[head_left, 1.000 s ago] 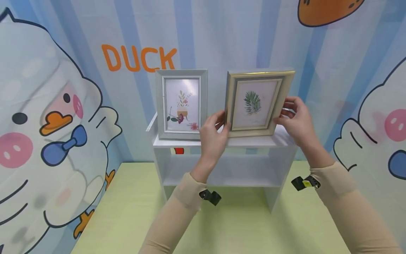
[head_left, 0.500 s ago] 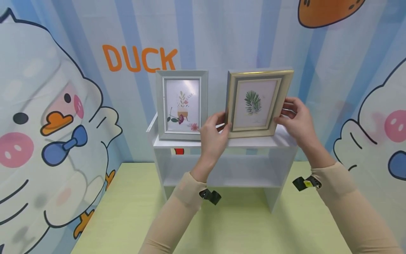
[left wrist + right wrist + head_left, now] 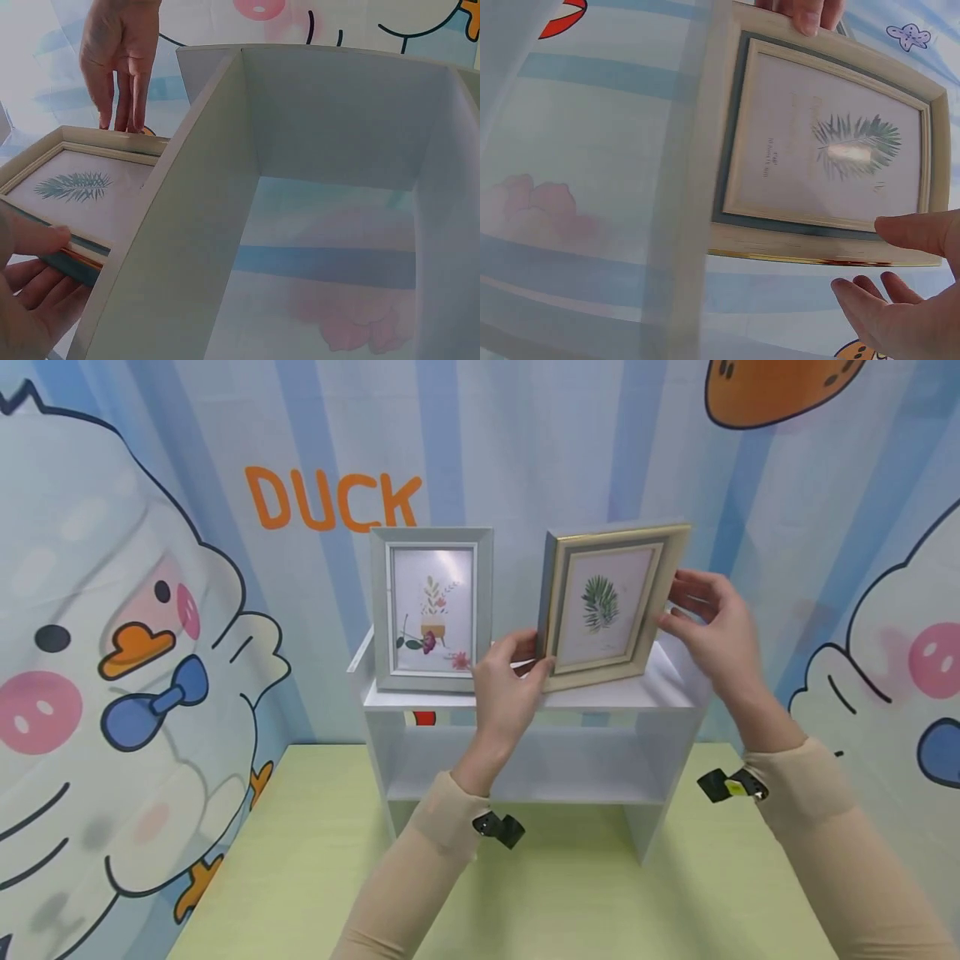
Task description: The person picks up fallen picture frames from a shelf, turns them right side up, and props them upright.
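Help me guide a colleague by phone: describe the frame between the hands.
Find the white shelf unit on the pale green table. At its top, right of the grey frame, the cream frame is between the left hand and right hand. Its gold-edged border and single green leaf print set it apart.

Striped blue curtain (image 3: 517, 452) (orange DUCK lettering (image 3: 343, 502) on it); pale green tabletop (image 3: 555, 893).

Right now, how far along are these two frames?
Done, it seems: the grey frame stands on the white shelf unit. In hand: the gold-edged frame, angled, pinched by the left hand, right hand beside it. Remaining, probably: straightening it and letting go.
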The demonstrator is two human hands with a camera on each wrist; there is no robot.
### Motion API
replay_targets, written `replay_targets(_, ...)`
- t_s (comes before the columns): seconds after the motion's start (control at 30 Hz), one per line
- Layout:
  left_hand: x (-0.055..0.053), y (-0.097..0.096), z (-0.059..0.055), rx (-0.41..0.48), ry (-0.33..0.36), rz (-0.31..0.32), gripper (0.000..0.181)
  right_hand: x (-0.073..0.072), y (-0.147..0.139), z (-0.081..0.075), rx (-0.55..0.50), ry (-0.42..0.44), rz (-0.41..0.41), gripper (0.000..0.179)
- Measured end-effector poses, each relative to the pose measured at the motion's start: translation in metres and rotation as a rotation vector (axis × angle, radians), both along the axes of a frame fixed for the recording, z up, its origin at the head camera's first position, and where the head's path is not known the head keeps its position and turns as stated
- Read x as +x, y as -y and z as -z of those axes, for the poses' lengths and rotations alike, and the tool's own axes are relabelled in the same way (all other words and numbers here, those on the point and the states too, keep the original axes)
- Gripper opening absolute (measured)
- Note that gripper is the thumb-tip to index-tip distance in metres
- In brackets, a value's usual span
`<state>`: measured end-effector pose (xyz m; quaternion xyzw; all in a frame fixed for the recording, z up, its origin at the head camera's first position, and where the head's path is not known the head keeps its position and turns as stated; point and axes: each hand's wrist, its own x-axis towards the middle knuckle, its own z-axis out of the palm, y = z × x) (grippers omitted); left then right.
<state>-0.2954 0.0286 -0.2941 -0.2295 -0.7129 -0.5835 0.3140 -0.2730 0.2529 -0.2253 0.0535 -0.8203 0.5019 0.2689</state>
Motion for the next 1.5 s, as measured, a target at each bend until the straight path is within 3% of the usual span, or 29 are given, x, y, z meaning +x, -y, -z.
replay_targets(0.33,0.005,-0.007,0.000,0.050,-0.028,-0.021,0.029,0.001,-0.001,-0.018,-0.012,-0.103,0.023,0.056)
replay_targets(0.63,0.010,-0.017,0.001,0.065,-0.070,-0.066,0.028,-0.004,-0.001,-0.032,0.023,-0.200,-0.026,0.053)
replay_targets(0.87,0.014,-0.026,0.001,0.076,-0.089,-0.088,0.026,-0.005,0.001,-0.042,0.042,-0.215,-0.038,0.052)
replay_targets(1.3,0.013,-0.039,0.005,0.097,-0.140,-0.209,0.024,-0.011,0.010,-0.050,0.089,-0.281,-0.132,0.053)
replay_targets(1.5,0.013,-0.044,0.007,0.068,-0.168,-0.251,0.024,-0.011,0.016,-0.055,0.129,-0.295,-0.248,0.056)
